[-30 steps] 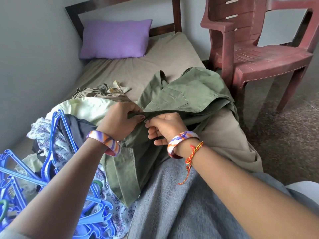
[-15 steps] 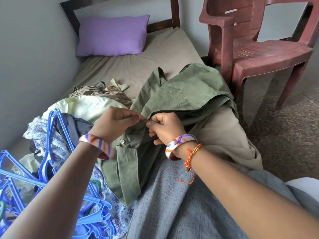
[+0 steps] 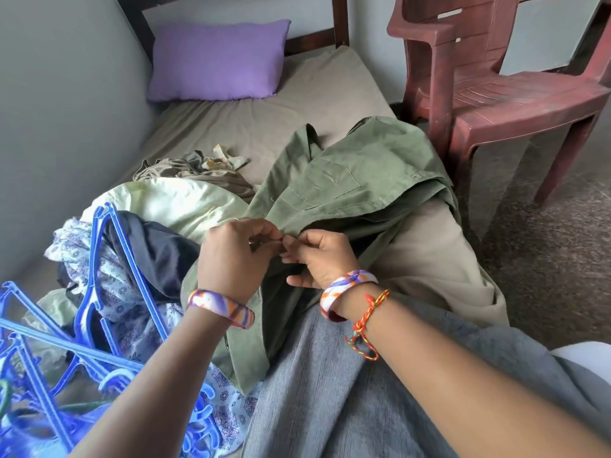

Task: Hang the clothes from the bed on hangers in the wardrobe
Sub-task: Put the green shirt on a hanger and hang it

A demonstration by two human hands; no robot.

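An olive green shirt (image 3: 357, 173) lies spread across the bed (image 3: 330, 94), its lower part draped over my lap. My left hand (image 3: 231, 256) and my right hand (image 3: 320, 256) meet at the shirt's front edge, fingertips pinching the cloth close together. What sits between the fingertips is too small to make out. A heap of blue plastic hangers (image 3: 92, 325) lies at the lower left on a pile of other clothes (image 3: 158, 206): a pale green garment, a dark one and a printed one. The wardrobe is out of view.
A purple pillow (image 3: 218, 61) lies at the head of the bed by the grey wall. A dark red plastic chair (image 3: 496, 77) stands on the floor right of the bed. A crumpled brown garment (image 3: 191, 170) lies mid-bed. Grey fabric (image 3: 330, 391) covers my lap.
Both hands have moved slightly up along the shirt's front edge and closer together. The lower button seen earlier is now hidden behind my left wrist.
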